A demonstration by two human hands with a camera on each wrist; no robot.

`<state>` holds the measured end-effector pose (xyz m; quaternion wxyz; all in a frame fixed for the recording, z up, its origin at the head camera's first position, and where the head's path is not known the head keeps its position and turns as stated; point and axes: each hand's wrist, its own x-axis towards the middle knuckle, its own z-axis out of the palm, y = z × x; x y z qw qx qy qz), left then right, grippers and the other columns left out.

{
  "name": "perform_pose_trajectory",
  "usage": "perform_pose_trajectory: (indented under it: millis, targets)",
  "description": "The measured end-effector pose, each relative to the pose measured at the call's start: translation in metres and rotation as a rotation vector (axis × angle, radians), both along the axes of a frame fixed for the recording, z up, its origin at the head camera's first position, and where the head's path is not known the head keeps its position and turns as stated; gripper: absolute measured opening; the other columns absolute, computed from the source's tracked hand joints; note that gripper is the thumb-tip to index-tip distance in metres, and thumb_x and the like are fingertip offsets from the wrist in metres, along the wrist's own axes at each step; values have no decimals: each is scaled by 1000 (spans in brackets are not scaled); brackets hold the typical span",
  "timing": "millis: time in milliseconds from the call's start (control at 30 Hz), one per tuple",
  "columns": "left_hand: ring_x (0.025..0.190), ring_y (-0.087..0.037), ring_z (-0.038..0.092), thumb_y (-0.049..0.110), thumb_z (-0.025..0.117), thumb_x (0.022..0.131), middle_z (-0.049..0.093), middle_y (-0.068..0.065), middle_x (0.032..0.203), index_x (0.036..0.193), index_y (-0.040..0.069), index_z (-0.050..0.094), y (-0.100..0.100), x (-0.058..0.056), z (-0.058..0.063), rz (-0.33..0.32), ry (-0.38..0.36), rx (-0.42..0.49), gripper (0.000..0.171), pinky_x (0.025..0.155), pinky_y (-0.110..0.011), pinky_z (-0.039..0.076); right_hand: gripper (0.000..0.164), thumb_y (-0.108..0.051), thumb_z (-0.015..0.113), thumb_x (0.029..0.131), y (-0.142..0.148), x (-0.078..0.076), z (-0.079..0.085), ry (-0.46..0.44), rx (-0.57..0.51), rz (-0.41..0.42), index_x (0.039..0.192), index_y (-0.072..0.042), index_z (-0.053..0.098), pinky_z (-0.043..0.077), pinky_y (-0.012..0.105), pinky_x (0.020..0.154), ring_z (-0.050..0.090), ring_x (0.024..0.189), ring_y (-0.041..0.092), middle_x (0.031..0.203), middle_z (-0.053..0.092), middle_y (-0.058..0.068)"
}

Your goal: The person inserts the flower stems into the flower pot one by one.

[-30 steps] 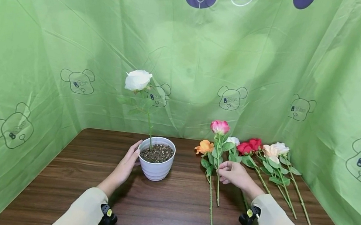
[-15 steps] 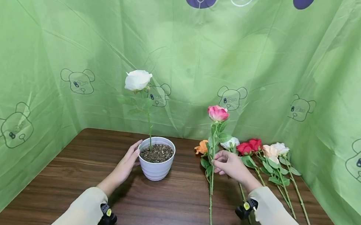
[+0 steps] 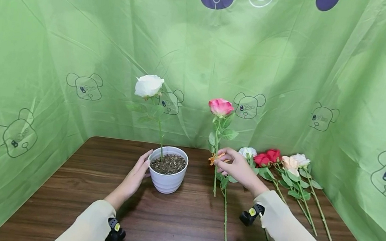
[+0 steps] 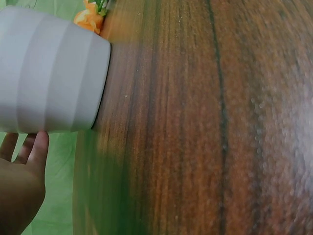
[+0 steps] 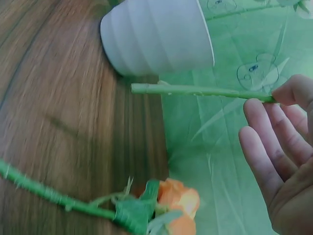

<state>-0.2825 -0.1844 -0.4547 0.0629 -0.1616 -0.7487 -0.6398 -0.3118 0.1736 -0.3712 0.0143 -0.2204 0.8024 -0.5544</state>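
Note:
A white ribbed flowerpot filled with soil stands left of centre on the table, a white rose upright in it. My left hand rests its fingers against the pot's left side; the left wrist view shows the fingertips at the pot's wall. Between thumb and fingertips, my right hand pinches the stem of a pink rose, which it holds nearly upright to the right of the pot. The bare lower stem sticks out below the grip. An orange rose lies beneath, its bloom partly hidden in the head view.
To the right lie several roses: a white rose, red roses, a peach rose and another white rose, stems toward the front. A green curtain surrounds the wooden table at back and sides.
The right hand has lifted the pink rose from above the orange one and carried it left and up, toward the pot. The left hand stays at the pot.

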Motion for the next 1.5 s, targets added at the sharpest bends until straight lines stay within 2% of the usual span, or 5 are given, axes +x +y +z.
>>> perform_pose_trajectory:
  millis: [633,800,967,1167,1500]
  targets:
    - [142,-43,29,25,29,112,22,-25,160,158,6,22,-1,0,2,-6,22,3,50,105,-65,36,32,-19,69,97,-59,-2,36,117,-92,3,122,-4,56,60,43,68,69,84,37,102,70,18]
    - [142,-43,29,26,28,112,22,-24,160,158,8,22,0,0,3,-1,17,-7,50,105,-64,36,31,-14,67,98,-77,-6,43,122,-168,12,123,-1,55,59,52,72,66,90,46,104,68,25]
    - [142,-44,28,25,28,112,21,-25,160,158,7,21,0,1,4,-5,15,0,50,106,-65,35,25,-7,62,99,-97,-1,55,150,-155,10,120,6,56,60,46,71,67,91,43,105,66,27]
    - [142,-43,27,25,28,112,21,-25,160,158,7,22,1,0,4,-8,11,1,50,106,-65,34,20,-20,62,101,-116,-13,46,198,-146,-42,113,-4,59,60,37,68,68,89,33,103,68,12]
    - [142,-44,28,24,28,112,21,-26,160,158,7,22,0,0,1,-7,16,1,49,106,-64,35,20,-22,62,102,-137,-30,29,206,-117,-80,116,-8,60,60,31,68,69,90,29,103,67,9]
